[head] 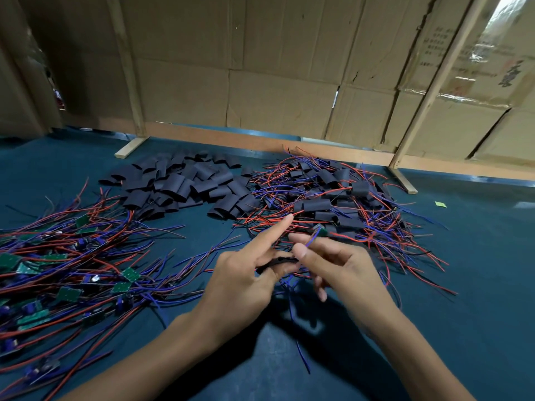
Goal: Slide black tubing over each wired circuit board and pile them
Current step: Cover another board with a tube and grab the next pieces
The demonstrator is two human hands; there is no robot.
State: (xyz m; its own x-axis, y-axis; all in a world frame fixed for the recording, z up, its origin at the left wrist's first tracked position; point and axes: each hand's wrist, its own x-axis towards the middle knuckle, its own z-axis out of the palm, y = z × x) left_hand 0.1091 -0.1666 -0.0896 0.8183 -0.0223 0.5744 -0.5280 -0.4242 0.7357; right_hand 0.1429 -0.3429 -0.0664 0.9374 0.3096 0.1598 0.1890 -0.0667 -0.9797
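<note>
I'm seeing faded, unreadable print on the cardboard wall (289, 68) behind the teal desk (477, 256). My left hand (243, 273) is pinching tubing (278, 261); right hand (333, 264) is pinching a board's wires (311, 241).

Both hands (292, 267) together, fingers pinching

A dark teal surface (477, 285) stretches to a wall of flattened cardboard sheets (260, 68), creased and torn in places, with printed characters at the upper right. Pale wooden posts (127, 73) lean against the cardboard, each ending in a short wooden foot (131, 147) resting on the surface. A small green scrap (440, 204) lies at the right.
</note>
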